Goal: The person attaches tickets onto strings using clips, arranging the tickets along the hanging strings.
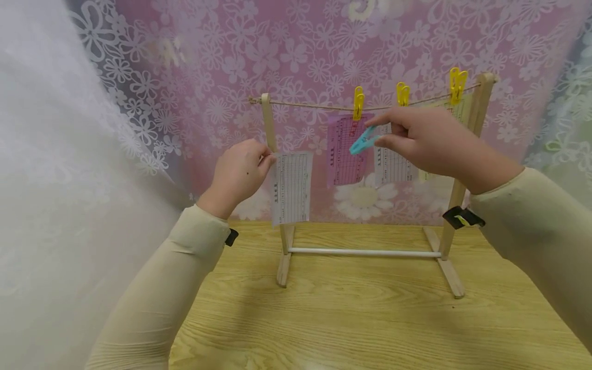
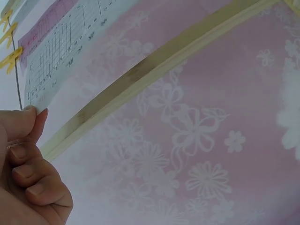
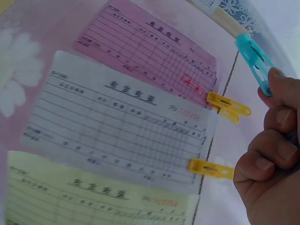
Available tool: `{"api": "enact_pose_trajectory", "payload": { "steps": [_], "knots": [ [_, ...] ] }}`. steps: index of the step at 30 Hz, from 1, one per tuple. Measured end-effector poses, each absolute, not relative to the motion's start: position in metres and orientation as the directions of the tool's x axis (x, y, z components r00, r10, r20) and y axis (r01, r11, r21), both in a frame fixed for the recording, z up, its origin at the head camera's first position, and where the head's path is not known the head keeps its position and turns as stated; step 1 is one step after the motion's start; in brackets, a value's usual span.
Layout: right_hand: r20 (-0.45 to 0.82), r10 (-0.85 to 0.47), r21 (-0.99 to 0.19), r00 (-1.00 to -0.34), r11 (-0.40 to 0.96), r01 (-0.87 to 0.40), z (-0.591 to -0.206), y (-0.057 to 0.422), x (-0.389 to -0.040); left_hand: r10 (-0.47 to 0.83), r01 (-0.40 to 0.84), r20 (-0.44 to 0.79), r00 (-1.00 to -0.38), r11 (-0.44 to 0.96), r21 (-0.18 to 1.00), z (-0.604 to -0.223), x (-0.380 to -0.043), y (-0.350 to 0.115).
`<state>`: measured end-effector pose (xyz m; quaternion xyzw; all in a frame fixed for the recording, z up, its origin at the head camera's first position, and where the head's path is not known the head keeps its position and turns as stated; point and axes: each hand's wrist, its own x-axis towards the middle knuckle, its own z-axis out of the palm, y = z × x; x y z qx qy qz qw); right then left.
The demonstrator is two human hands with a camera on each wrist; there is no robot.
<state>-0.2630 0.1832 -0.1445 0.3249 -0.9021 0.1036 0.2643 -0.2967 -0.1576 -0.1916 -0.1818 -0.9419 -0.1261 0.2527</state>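
Between thumb and forefinger, my left hand [image 1: 242, 172] pinches a white printed slip [image 1: 293, 187] by its upper left corner, in front of the rack's left post. The slip hangs down below the string [image 1: 305, 106]. My right hand [image 1: 427, 136] pinches a light-blue clothespin [image 1: 363, 141] by its handle ends, in front of a pink slip [image 1: 339, 154]. In the right wrist view the blue clothespin [image 3: 255, 61] points away from the fingertips, and the other fingers are curled in. A yellow clothespin [image 1: 358, 104] fastens the pink slip to the string.
Two more yellow clothespins [image 1: 403, 94] hold another white slip [image 3: 117, 122] and a yellow slip [image 3: 93, 192] on the string. The wooden rack has a left post [image 1: 269, 123], a right post [image 1: 481, 105] and a white crossbar [image 1: 365, 252]. It stands on a wood-grain table [image 1: 351, 318] before a floral curtain [image 1: 222, 67].
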Motion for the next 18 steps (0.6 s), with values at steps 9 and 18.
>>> {"api": "enact_pose_trajectory", "payload": {
  "steps": [9,18],
  "knots": [
    [0.572,-0.503,0.001,-0.648,0.790,-0.613,-0.104,0.152,-0.277,0.298,0.411,0.539,-0.788,0.906,0.099,-0.163,-0.300,-0.148],
    [0.559,-0.473,-0.020,-0.681,0.814,-0.581,-0.080,0.130,-0.293,0.295,0.381,0.541,-0.788,0.923,0.050,-0.140,-0.305,-0.139]
  ]
}}
